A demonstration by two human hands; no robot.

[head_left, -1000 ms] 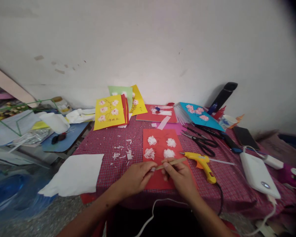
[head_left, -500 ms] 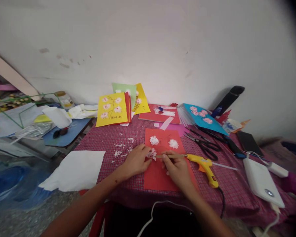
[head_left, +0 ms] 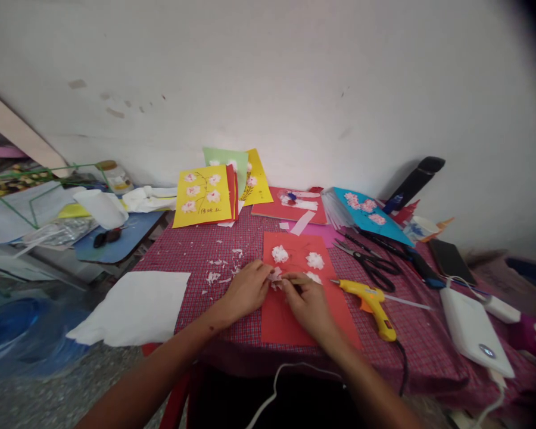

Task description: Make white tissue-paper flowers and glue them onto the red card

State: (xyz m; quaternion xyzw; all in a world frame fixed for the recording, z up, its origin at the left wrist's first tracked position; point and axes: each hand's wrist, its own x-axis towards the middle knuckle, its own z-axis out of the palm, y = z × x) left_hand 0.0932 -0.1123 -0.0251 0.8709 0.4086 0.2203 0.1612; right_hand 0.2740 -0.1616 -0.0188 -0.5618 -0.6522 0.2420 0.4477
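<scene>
My left hand (head_left: 246, 287) is closed, its fingertips pinching a small pale pink paper flower (head_left: 276, 276) above the left side of a red sheet (head_left: 290, 325). From the other side, my right hand (head_left: 310, 304) has its thumb and fingers pinched together at the flower's edge; what lies between them is too small to make out. White paper flowers (head_left: 280, 254) sit on the upper part of the sheet, among thin drawn branches. Just right of the sheet lies a yellow hot glue gun (head_left: 370, 301), its nozzle pointing left and a glue stick showing at its back.
Paper scraps (head_left: 214, 277) and a white sheet (head_left: 134, 307) lie to the left. Black scissors (head_left: 370, 265) and a white power bank (head_left: 476, 333) are on the right. Flower cards (head_left: 202, 220) stand against the wall; a blue card (head_left: 384, 229) leans at back right.
My right hand has shifted left to the flower. The thin stick that stretched from its fingers towards the glue gun no longer shows there. A white flower beside that hand is now uncovered.
</scene>
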